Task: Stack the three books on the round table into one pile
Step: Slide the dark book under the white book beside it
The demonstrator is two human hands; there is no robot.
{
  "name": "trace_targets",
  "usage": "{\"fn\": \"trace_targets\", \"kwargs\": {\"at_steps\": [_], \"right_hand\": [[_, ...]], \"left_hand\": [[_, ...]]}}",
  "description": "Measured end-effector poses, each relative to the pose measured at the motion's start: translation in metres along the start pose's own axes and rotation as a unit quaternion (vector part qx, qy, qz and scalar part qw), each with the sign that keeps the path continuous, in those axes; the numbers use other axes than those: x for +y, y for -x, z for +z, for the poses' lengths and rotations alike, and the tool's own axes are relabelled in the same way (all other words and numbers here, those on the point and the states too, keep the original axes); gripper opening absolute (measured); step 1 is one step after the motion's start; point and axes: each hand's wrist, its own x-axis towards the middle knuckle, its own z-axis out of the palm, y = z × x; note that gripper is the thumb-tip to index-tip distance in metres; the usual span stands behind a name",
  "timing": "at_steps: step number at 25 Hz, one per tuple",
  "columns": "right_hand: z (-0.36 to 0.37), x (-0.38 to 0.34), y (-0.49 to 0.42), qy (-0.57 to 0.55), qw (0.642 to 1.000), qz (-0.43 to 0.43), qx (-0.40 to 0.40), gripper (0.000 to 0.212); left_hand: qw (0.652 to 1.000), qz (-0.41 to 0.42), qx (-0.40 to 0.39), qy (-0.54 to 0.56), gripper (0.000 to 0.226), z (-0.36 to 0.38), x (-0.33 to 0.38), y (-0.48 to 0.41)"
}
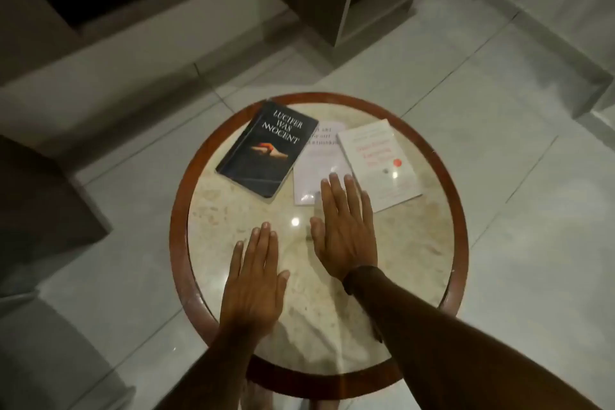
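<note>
From the head camera, you have three books lying separately, unstacked, on the far half of the round table (186, 176): a black book (266, 150) left, a pale book (316, 166) in the middle, a white book (381, 165) right. Your left hand (254, 289) lies flat, holding nothing; your right hand (344, 230) is flat too, fingertips on the pale book.

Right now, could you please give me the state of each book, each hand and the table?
Dark book: closed, lying flat, its edge overlapping the middle book.
Middle white book: closed, flat, partly under both neighbours.
Right white book: closed, flat, unstacked.
Left hand: open, flat, holding nothing.
Right hand: open, fingertips over the middle book.
Round table: upright, books spread out.
</note>
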Motion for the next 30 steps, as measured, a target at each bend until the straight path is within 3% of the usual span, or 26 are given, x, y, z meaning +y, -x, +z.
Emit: {"fn": "trace_targets", "kwargs": {"at_steps": [8,11,16,20,22,26,28,30], "right_hand": [[0.033,-0.048,-0.116,0.005,1.0,-0.027,0.011,0.088],[0.039,-0.052,-0.134,0.031,0.998,-0.041,-0.028,0.098],[0.042,-0.038,-0.143,0.014,0.979,-0.199,-0.032,0.099],[0.037,-0.043,-0.148,0.006,0.973,-0.222,-0.067,0.103],[0.031,-0.034,-0.137,-0.05,0.983,-0.172,-0.033,0.096],[0.006,0.049,-0.1,-0.07,0.991,0.065,0.089,0.067],[-0.002,0.094,-0.079,-0.046,0.991,0.117,0.041,0.061],[-0.003,0.115,-0.068,0.003,0.995,0.1,-0.02,0.063]], "left_hand": [[0.998,-0.013,-0.011,0.063,0.069,0.009,-0.009,-0.009],[0.998,-0.015,-0.016,0.066,0.068,0.006,-0.007,-0.007],[0.998,-0.021,-0.03,0.056,0.07,0.008,-0.009,-0.007],[0.998,-0.019,-0.032,0.04,0.071,0.013,-0.01,-0.006],[0.999,-0.017,-0.027,0.037,0.069,0.016,-0.012,-0.005],[0.999,-0.008,-0.016,0.051,0.067,0.024,-0.015,-0.002],[0.999,-0.003,-0.01,0.049,0.068,0.026,-0.015,0.0],[0.999,-0.004,-0.009,0.046,0.069,0.025,-0.015,-0.001]]}}
